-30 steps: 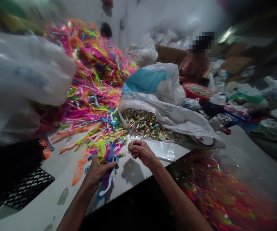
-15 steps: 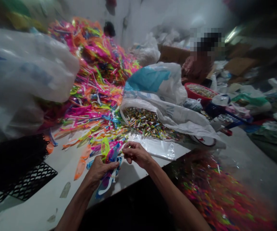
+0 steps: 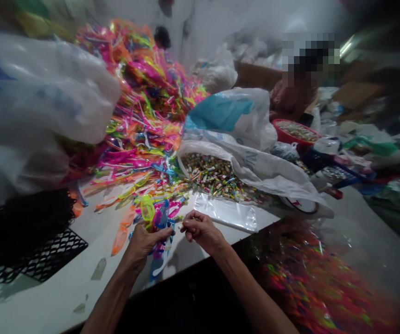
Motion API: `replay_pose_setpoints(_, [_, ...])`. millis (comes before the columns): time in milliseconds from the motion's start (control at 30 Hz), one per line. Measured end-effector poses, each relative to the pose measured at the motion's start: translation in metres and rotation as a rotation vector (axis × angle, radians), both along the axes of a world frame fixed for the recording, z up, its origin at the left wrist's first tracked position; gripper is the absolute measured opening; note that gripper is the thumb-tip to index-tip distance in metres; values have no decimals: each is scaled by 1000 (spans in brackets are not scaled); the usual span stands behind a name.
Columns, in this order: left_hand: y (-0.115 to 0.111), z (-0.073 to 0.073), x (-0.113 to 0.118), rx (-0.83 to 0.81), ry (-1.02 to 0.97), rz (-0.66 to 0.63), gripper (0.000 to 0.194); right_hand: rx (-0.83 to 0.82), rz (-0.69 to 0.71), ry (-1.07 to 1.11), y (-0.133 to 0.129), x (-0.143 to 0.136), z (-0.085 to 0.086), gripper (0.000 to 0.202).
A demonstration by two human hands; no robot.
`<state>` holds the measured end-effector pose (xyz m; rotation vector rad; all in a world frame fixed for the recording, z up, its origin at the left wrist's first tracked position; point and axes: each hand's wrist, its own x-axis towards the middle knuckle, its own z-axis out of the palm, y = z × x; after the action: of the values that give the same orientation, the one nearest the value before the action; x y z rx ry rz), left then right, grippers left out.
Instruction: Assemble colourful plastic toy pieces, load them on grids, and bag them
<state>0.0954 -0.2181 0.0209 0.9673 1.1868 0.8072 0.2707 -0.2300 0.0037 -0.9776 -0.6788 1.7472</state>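
My left hand [image 3: 146, 241] is closed round a small bunch of colourful plastic toy glasses [image 3: 160, 220], with yellow, blue and pink see-through pieces and a white arm hanging below. My right hand [image 3: 201, 230], just to the right of them, pinches a small tube-like piece [image 3: 182, 226] between thumb and fingertips. What is inside that piece is too small to make out. Behind my right hand lies a stack of clear plastic bags [image 3: 225, 212]. Past it, an open white sack [image 3: 272, 178] spills many small colourful tube-like pieces [image 3: 213, 174] onto the white table [image 3: 64, 297].
A tall heap of similar bright glasses [image 3: 144, 102] rises at the back left beside a large white plastic sack [image 3: 43, 93]. Black mesh trays [image 3: 29, 236] lie at the left. A red basin [image 3: 297, 135] stands near a seated person [image 3: 292, 99]. A clear bag of bright pieces [image 3: 318, 278] is below right.
My right hand has drawn slightly right and down, away from the glasses, with the small piece in its fingers. The whole view has shifted a little; my left hand keeps its hold.
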Motion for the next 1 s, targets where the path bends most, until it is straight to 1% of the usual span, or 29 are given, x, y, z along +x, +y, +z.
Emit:
replay_pose_setpoints(100, [-4, 7, 2, 98, 56, 50, 30, 25, -41, 21, -4, -4, 0, 24])
replay_pose_setpoints(200, [-5, 9, 3, 169, 125, 110, 30, 79, -69, -78, -10, -11, 3, 21])
replay_pose_setpoints(267, [-3, 5, 2, 157, 121, 170, 31, 127, -68, -229, -17, -16, 7, 19])
replay_pose_setpoints(333, [0, -2, 2, 130, 59, 242, 31, 150, -66, -359, -24, -22, 10, 21])
replay_pose_setpoints(367, [2, -6, 2, 113, 6, 282, 31, 146, -64, -388, -28, -25, 11, 22])
replay_pose_setpoints(433, [6, -11, 4, 68, -128, 365, 29, 112, -70, -373, -33, -30, 9, 25])
replay_pose_setpoints(500, [9, -15, 6, 9, -231, 458, 30, 68, -81, -306, -37, -34, 2, 30])
replay_pose_setpoints(600, [7, -16, 13, -33, -256, 612, 32, 0, -159, -213, -37, -40, -9, 36])
replay_pose_setpoints(667, [4, -15, 17, -29, -250, 629, 32, -40, -231, -162, -33, -42, -12, 37])
replay_pose_setpoints(733, [1, -14, 20, -28, -248, 602, 33, -59, -272, -122, -28, -43, -11, 37])
replay_pose_setpoints(800, [2, -15, 20, -39, -244, 626, 34, -66, -260, -118, -25, -44, -6, 35])
replay_pose_setpoints(900, [10, -16, 16, 0, -220, 759, 36, -66, -199, -166, -25, -46, 0, 36])
replay_pose_setpoints(933, [12, -17, 15, 22, -205, 785, 37, -65, -191, -178, -25, -47, 0, 37])
replay_pose_setpoints(967, [14, -17, 14, 36, -194, 789, 37, -65, -194, -183, -24, -48, 1, 37])
replay_pose_setpoints(1000, [14, -18, 12, 38, -190, 763, 37, -68, -207, -182, -23, -49, 0, 37])
